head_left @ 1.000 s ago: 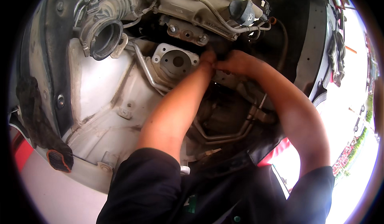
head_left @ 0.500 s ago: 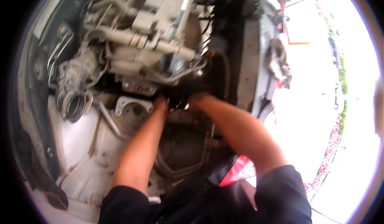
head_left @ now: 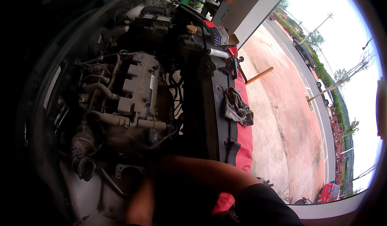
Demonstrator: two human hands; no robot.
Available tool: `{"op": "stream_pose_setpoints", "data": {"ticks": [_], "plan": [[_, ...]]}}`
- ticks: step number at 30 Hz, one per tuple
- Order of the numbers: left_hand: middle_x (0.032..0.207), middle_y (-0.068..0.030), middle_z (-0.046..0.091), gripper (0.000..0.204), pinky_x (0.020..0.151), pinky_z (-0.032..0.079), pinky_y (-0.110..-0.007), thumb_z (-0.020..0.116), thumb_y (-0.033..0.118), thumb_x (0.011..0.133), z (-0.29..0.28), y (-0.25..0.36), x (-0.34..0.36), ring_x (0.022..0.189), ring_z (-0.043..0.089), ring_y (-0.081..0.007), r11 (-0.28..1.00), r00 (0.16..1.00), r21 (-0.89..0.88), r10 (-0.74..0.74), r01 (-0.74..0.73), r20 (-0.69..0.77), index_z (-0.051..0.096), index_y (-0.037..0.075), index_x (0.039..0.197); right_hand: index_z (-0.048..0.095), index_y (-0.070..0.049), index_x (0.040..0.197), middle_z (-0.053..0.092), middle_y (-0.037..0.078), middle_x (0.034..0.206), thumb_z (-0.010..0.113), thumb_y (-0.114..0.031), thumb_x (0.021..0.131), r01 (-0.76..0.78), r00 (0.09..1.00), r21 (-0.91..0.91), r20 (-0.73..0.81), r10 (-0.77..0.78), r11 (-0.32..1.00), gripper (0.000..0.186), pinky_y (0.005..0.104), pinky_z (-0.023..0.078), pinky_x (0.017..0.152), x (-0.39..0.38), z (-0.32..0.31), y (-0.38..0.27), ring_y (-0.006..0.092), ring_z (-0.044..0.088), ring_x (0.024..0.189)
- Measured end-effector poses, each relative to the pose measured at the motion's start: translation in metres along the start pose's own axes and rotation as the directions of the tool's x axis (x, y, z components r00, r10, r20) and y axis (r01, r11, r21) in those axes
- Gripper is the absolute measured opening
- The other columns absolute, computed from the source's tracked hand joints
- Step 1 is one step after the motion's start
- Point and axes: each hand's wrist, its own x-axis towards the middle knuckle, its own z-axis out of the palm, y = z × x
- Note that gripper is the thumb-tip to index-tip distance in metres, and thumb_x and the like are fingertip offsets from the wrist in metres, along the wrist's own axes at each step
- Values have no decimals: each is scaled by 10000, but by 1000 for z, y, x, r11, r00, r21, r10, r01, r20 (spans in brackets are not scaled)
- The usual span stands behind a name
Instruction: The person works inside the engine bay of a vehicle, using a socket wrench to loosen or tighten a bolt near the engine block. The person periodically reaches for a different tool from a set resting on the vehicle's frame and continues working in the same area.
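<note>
Both of my arms reach down into the dark gap at the near end of the engine [head_left: 139, 85]. My left hand [head_left: 150, 176] is down beside a metal mount plate [head_left: 123, 170] with holes in it, its fingers lost in shadow. Just right of it, my right hand [head_left: 168, 162] goes in behind the front panel, and its fingers are hidden too. What either hand touches cannot be made out. A ribbed intake hose [head_left: 82, 141] with an open round end stands to the left of my left hand.
A red cover [head_left: 245, 139] drapes over the front edge of the car. On that edge lie a crumpled grey cloth [head_left: 238, 108], a white tube [head_left: 218, 53] and a small box [head_left: 220, 35]. A coolant tank [head_left: 189, 40] with a yellow cap sits at the far end.
The view has tilted up, so the engine sits lower and the far end of the bay and the street show. The picture is darker inside the bay. Both hands stay down in the gap.
</note>
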Motion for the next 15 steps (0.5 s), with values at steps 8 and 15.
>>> {"op": "stream_pose_setpoints", "data": {"ticks": [8, 15], "plan": [[1084, -138, 567, 388, 799, 444, -368, 325, 305, 914, 10, 17, -1, 919, 571, -247, 999, 999, -47, -13, 16, 51, 504, 50, 1145, 603, -90, 1064, 578, 141, 1101, 537, -431, 770, -162, 986, -238, -87, 145, 958, 454, 407, 435, 850, 6, 22, 45, 280, 557, 1009], [1072, -124, 575, 389, 791, 448, -371, 326, 311, 910, 11, 16, -9, 913, 570, -239, 997, 997, -70, -26, 31, 70, 513, 55, 1135, 587, -107, 1099, 561, 148, 1130, 522, -423, 791, -111, 993, -298, -64, 96, 948, 445, 412, 424, 872, 12, 44, 39, 285, 539, 1042]]}}
